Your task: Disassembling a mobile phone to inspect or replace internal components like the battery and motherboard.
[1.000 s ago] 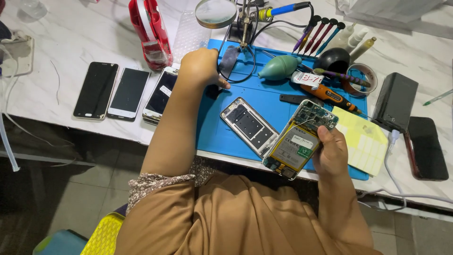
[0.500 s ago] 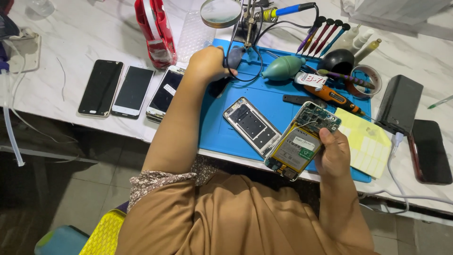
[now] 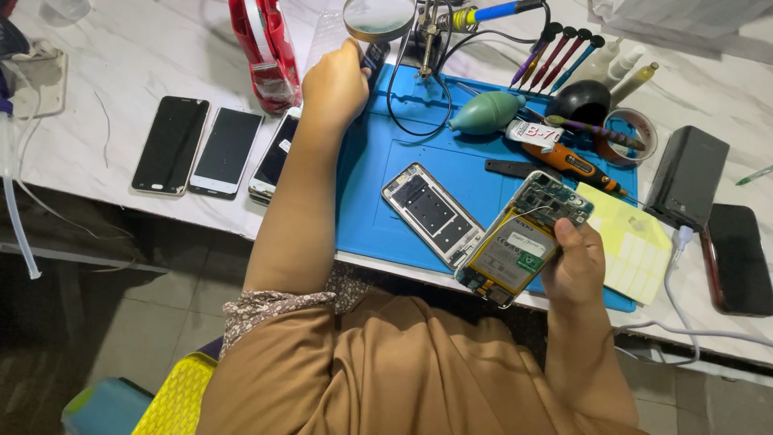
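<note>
Right hand (image 3: pixel 573 266) gripped opened phone (image 3: pixel 519 242) over blue mat (image 3: pixel 378 209). Left hand (image 3: pixel 334 84) closed around small dark thing (image 3: pixel 374 55) below magnifier (image 3: pixel 378 16).

Left arm stretched forward, bare forearm extended, left hand (image 3: pixel 334 89) curled in loose fist, knuckles up. Right arm bent close, right hand (image 3: pixel 573 267) raised, fingers closed in grip, thumb pressed on top

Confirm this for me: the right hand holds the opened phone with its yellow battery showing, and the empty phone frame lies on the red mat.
Not quite: the mat is blue, not red, as the head view shows. The rest holds: the right hand holds the opened phone with its yellow battery showing, and the empty phone frame lies on that mat.
</note>
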